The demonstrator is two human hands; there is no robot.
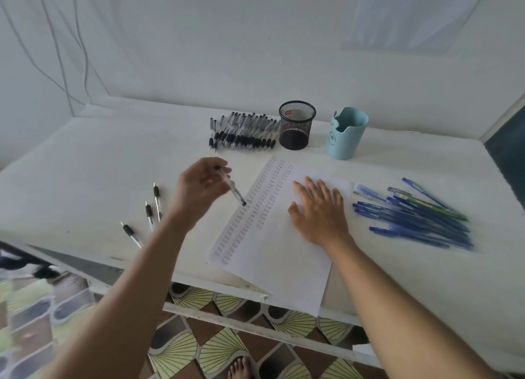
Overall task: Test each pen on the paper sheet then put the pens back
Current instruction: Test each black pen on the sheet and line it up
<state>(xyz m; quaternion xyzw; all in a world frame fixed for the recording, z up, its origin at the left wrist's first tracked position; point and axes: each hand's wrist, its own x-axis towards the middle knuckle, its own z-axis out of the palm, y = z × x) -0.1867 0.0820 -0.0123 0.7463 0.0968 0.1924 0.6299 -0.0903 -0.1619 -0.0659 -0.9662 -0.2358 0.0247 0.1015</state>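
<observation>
My left hand holds a clear black-grip pen tilted, its lower end just above the left edge of the paper sheet. The sheet carries several columns of small written marks. My right hand lies flat on the sheet, fingers spread. A row of black pens lies at the back. Three black pens lie loose to the left of my left arm. A pile of blue pens lies right of the sheet.
A black mesh pen cup and a light blue cup stand behind the sheet. The white table meets the wall at the back. The sheet's near corner overhangs the table's front edge. Patterned floor and my foot show below.
</observation>
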